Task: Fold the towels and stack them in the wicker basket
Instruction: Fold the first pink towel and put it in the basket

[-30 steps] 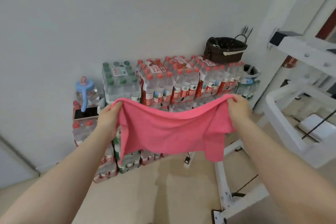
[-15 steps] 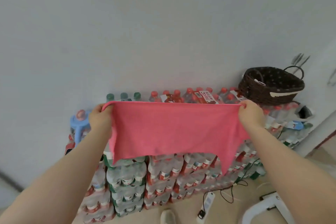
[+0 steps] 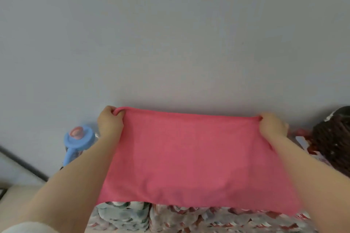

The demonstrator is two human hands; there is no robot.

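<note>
You've got the pink towel stretched at 6 o'clock, left hand and right hand each in a pinching grip on a top corner; soft, light, floppy, so hold corners.

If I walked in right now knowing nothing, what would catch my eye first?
A bright pink towel fills the middle, stretched flat in the air, with the left hand and right hand each gripping a top corner. Behind it is a bare grey wall. A dark wicker basket sits at the right edge.
</note>
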